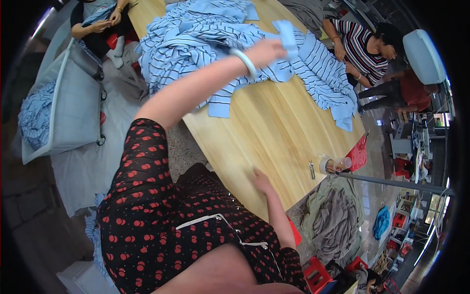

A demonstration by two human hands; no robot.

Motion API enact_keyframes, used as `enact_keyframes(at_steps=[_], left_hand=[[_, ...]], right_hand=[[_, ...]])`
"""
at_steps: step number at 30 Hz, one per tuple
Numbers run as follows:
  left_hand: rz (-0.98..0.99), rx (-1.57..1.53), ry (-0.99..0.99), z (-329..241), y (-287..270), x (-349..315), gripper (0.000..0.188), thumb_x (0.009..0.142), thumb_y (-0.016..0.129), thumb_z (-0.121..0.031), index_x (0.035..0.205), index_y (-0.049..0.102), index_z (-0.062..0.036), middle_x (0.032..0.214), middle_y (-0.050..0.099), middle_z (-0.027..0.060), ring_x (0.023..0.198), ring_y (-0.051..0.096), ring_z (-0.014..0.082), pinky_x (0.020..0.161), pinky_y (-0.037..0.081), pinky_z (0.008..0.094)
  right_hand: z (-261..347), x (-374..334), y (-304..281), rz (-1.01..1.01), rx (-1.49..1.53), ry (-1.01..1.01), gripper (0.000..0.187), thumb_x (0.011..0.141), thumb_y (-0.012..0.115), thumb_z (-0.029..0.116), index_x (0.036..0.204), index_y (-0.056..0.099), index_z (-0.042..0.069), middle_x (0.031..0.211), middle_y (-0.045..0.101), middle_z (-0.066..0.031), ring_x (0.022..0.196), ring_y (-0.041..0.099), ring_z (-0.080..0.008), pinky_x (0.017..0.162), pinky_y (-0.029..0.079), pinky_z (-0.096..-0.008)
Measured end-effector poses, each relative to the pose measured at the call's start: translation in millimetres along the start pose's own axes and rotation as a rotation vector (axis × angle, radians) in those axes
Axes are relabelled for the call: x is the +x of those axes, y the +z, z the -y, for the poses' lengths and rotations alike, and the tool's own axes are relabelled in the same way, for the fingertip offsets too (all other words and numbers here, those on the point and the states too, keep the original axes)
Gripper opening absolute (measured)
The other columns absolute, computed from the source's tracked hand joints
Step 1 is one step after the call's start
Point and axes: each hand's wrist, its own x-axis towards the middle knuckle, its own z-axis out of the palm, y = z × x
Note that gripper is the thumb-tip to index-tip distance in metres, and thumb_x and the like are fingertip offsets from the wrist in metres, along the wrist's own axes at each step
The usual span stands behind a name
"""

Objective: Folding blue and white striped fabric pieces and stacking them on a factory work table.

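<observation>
My left hand (267, 52), with a pale bangle (244, 62) at the wrist, stretches over the table and is closed on a raised light-blue cloth piece (288, 40). Motion blurs that hand a little, and its fingertips are partly hidden. Beneath and beside it lies a big heap of light-blue garments with dark stripes (181, 54). More striped pieces (325, 73) spread to the right, some hanging past the table's far right edge. My right hand (261, 180) is low over the near part of the wooden table (264, 122), slightly blurred, its fingers apart and nothing seen in them.
Small thread snips (312, 169) lie near a round container (327, 165) at the right edge. A white wheeled cart (73, 108) with striped cloth stands left. One person (100, 24) sits far left, another in a striped top (360, 46) far right. Grey cloth (335, 220) is heaped lower right.
</observation>
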Motion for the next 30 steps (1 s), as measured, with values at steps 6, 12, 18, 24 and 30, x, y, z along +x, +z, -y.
enact_keyframes(at_steps=[6,12,18,24,30], left_hand=[[0.361,0.808,0.091,89,46,-75,0.024,0.068,0.056,-0.019,0.087,0.055,-0.0049,0.097,0.048,0.0202,0.094,0.046,0.0346,0.078,0.040,0.0398],[-0.130,0.946,-0.310,195,-114,-58,0.049,0.068,0.058,-0.025,0.107,0.041,-0.0010,0.106,0.042,0.0238,0.097,0.045,0.0368,0.082,0.039,0.0406],[-0.375,1.085,-0.543,245,-254,-37,0.054,0.069,0.058,-0.031,0.112,0.040,-0.0043,0.110,0.043,0.0202,0.100,0.044,0.0362,0.084,0.037,0.0407],[-0.257,0.955,-0.455,288,-272,-47,0.038,0.076,0.051,-0.034,0.098,0.050,-0.0030,0.091,0.055,0.0201,0.085,0.052,0.0343,0.075,0.040,0.0409],[-0.554,0.845,-0.099,205,-239,-10,0.032,0.082,0.040,-0.030,0.076,0.049,-0.0004,0.072,0.053,0.0231,0.068,0.050,0.0404,0.059,0.038,0.0457]], right_hand=[[53,27,-25,-0.039,0.617,-0.071,0.037,0.082,0.048,0.023,0.109,0.045,-0.003,0.072,0.053,0.0000,0.064,0.049,-0.0107,0.061,0.040,-0.0217],[17,27,-1,0.096,0.040,0.051,0.031,0.075,0.054,0.026,0.096,0.055,0.003,0.074,0.056,-0.0039,0.066,0.051,-0.0094,0.062,0.040,-0.0227],[24,51,11,0.029,0.139,0.178,0.022,0.075,0.053,0.024,0.076,0.059,0.002,0.061,0.055,-0.0019,0.058,0.050,-0.0093,0.058,0.041,-0.0229],[41,84,40,-0.100,0.329,0.225,0.025,0.076,0.052,0.023,0.065,0.057,0.001,0.059,0.055,-0.0030,0.054,0.051,-0.0092,0.053,0.043,-0.0219],[39,96,50,-0.171,0.340,0.158,0.030,0.074,0.048,0.029,0.059,0.056,0.004,0.054,0.055,-0.0068,0.052,0.054,-0.0163,0.051,0.041,-0.0288]])
